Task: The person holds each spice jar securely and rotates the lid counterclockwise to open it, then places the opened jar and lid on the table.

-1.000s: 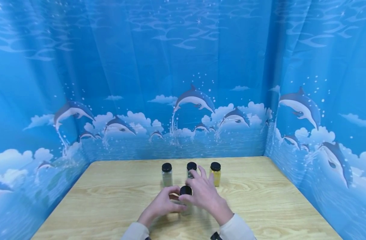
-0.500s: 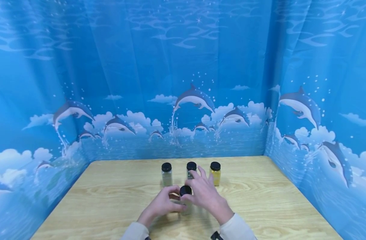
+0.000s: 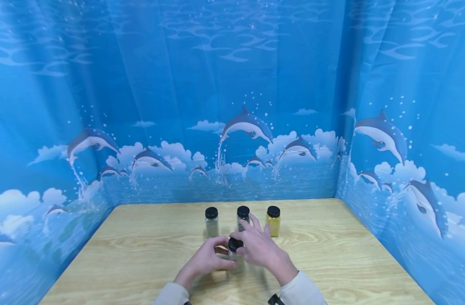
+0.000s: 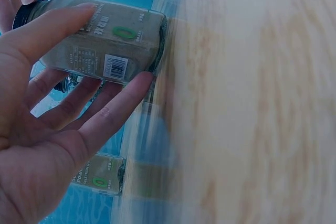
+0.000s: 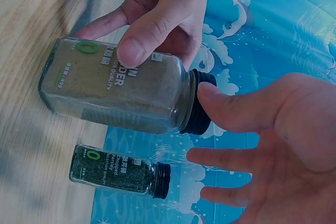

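A clear glass spice jar [image 5: 152,95] of grey-brown powder, with a black screw lid [image 5: 196,111], stands on the wooden table in front of me. My left hand [image 3: 211,257] grips its body, thumb on one face and fingers around the other side. At the top, my right hand [image 3: 264,252] pinches the lid; in the right wrist view its thumb presses the lid's edge, while two other fingers stretch out past it. The index finger's contact is hidden there. Behind the right fingers is a chopped parsley jar [image 5: 118,172], standing apart.
Farther back on the table [image 3: 140,245], a greyish powder jar [image 3: 212,224] stands left of the parsley jar, and a yellow-filled jar [image 3: 273,225] stands to its right. A blue dolphin-print curtain [image 3: 194,106] surrounds the table's back and sides.
My right hand has shifted and turned slightly to the left over the lid, its fingers drawing nearer the left hand. The left hand and the jars at the back stay put.
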A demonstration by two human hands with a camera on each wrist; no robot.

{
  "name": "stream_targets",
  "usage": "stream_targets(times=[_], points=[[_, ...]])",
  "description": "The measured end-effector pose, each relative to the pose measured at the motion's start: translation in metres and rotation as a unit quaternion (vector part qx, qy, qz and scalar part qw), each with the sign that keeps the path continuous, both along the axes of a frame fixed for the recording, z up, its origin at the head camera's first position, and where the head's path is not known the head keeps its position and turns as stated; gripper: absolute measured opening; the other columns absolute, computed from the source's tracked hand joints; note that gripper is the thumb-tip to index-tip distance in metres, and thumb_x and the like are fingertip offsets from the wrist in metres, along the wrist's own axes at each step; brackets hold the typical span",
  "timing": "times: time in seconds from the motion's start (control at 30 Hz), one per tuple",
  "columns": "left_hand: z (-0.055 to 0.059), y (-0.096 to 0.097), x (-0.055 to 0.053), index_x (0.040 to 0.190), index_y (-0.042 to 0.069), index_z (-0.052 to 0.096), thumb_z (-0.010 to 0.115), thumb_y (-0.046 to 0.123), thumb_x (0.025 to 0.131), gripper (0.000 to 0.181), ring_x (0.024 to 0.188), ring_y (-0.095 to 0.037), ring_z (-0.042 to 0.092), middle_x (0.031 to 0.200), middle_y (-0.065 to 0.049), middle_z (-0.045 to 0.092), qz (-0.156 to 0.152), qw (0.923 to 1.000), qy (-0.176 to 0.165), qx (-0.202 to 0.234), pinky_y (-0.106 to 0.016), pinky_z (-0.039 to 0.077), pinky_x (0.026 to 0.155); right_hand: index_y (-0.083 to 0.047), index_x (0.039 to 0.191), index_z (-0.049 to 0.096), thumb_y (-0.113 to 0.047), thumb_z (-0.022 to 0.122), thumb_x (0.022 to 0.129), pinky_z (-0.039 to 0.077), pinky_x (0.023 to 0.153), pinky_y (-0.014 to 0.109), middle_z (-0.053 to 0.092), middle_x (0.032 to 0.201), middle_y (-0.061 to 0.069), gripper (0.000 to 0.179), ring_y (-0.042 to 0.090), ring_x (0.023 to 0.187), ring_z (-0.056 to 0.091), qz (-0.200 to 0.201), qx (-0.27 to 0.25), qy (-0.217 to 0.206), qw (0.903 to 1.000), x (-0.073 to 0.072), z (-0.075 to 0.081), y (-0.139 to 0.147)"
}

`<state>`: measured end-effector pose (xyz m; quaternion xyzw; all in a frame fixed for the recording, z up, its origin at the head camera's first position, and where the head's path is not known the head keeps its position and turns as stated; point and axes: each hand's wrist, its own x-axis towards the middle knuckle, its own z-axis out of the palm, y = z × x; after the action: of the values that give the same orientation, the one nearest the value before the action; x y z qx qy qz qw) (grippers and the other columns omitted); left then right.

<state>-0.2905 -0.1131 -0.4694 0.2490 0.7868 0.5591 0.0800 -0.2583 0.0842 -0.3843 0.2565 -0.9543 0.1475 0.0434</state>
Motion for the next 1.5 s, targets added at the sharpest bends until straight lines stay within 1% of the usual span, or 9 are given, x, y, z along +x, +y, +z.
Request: stream_targets(times=[0.2, 0.4, 0.57, 0.73, 0.93, 1.03, 1.13, 1.27, 1.5], points=[[-0.0005, -0.0001, 0.0002, 0.115, 0.005, 0.069, 0.088, 0.010, 0.078, 0.041, 0.105, -0.018, 0.069, 0.117, -0.009, 0.071, -0.001, 1.0000, 0.007, -0.006, -0.021, 0.059, 0.092, -0.022, 0.128, 0.072, -0.016, 0.081, 0.086, 0.019, 0.106, 0.092, 0.047, 0.159, 0.018, 0.043, 0.053, 0.152, 0.025, 0.000, -0.001, -0.004, 1.0000, 0.0006, 0.0007, -0.0001], [0.0001, 0.0001, 0.0000, 0.115, 0.006, 0.069, 0.088, 0.010, 0.078, 0.041, 0.106, -0.019, 0.069, 0.118, -0.009, 0.071, 0.002, 0.9999, 0.009, -0.010, -0.020, 0.058, 0.092, -0.022, 0.129, 0.071, -0.017, 0.080, 0.086, 0.018, 0.106, 0.092, 0.045, 0.160, 0.018, 0.044, 0.053, 0.153, 0.024, 0.002, -0.002, -0.011, 0.9999, -0.0004, 0.0000, 0.0002], [0.0003, 0.0005, -0.0006, 0.114, 0.006, 0.070, 0.087, 0.010, 0.079, 0.040, 0.106, -0.020, 0.069, 0.116, -0.008, 0.071, 0.002, 0.9999, 0.012, -0.011, -0.020, 0.058, 0.092, -0.020, 0.135, 0.067, -0.026, 0.080, 0.088, 0.018, 0.107, 0.091, 0.043, 0.161, 0.019, 0.050, 0.053, 0.153, 0.023, 0.009, -0.010, -0.019, 0.9997, -0.0007, -0.0004, 0.0013], [0.0019, 0.0011, -0.0001, 0.112, 0.007, 0.069, 0.087, 0.012, 0.079, 0.038, 0.107, -0.022, 0.070, 0.114, -0.006, 0.071, 0.008, 0.9997, 0.012, -0.021, -0.024, 0.059, 0.092, -0.018, 0.138, 0.064, -0.035, 0.079, 0.089, 0.019, 0.108, 0.091, 0.044, 0.160, 0.020, 0.054, 0.053, 0.153, 0.024, 0.012, -0.018, -0.013, 0.9997, -0.0009, -0.0005, 0.0020], [0.0040, 0.0034, 0.0032, 0.107, 0.008, 0.068, 0.088, 0.012, 0.077, 0.036, 0.107, -0.025, 0.071, 0.114, -0.007, 0.071, 0.020, 0.9995, 0.012, -0.023, -0.030, 0.061, 0.091, -0.015, 0.125, 0.070, -0.042, 0.079, 0.089, 0.027, 0.106, 0.089, 0.051, 0.153, 0.020, 0.046, 0.055, 0.148, 0.032, -0.016, -0.022, 0.020, 0.9994, -0.0037, -0.0031, -0.0004], [0.0041, 0.0044, 0.0043, 0.106, 0.008, 0.068, 0.088, 0.011, 0.077, 0.035, 0.106, -0.025, 0.071, 0.113, -0.008, 0.071, 0.025, 0.9994, 0.010, -0.020, -0.030, 0.061, 0.090, -0.013, 0.115, 0.073, -0.047, 0.081, 0.085, 0.033, 0.105, 0.086, 0.056, 0.148, 0.020, 0.046, 0.055, 0.145, 0.037, -0.042, -0.020, 0.042, 0.9980, -0.0053, -0.0047, -0.0022], [0.0034, 0.0051, 0.0045, 0.105, 0.008, 0.068, 0.088, 0.011, 0.077, 0.035, 0.106, -0.024, 0.071, 0.113, -0.008, 0.071, 0.029, 0.9994, 0.006, -0.019, -0.029, 0.062, 0.089, -0.012, 0.106, 0.075, -0.049, 0.083, 0.082, 0.035, 0.106, 0.084, 0.059, 0.144, 0.019, 0.045, 0.055, 0.143, 0.040, -0.058, -0.023, 0.052, 0.9968, -0.0059, -0.0054, -0.0033], [0.0033, 0.0058, 0.0050, 0.104, 0.009, 0.068, 0.088, 0.011, 0.077, 0.034, 0.105, -0.022, 0.071, 0.113, -0.007, 0.071, 0.036, 0.9992, 0.002, -0.019, -0.029, 0.062, 0.089, -0.012, 0.105, 0.076, -0.045, 0.085, 0.081, 0.032, 0.106, 0.086, 0.057, 0.148, 0.019, 0.042, 0.054, 0.144, 0.039, -0.055, -0.028, 0.044, 0.9971, -0.0052, -0.0049, -0.0034], [0.0033, 0.0083, 0.0061, 0.100, 0.008, 0.067, 0.087, 0.011, 0.076, 0.032, 0.102, -0.021, 0.070, 0.110, -0.007, 0.070, 0.048, 0.9987, 0.009, -0.018, -0.027, 0.061, 0.087, -0.016, 0.121, 0.074, -0.028, 0.083, 0.085, 0.027, 0.106, 0.089, 0.049, 0.156, 0.018, 0.039, 0.052, 0.150, 0.031, -0.027, -0.021, 0.013, 0.9993, -0.0024, -0.0023, -0.0020]])
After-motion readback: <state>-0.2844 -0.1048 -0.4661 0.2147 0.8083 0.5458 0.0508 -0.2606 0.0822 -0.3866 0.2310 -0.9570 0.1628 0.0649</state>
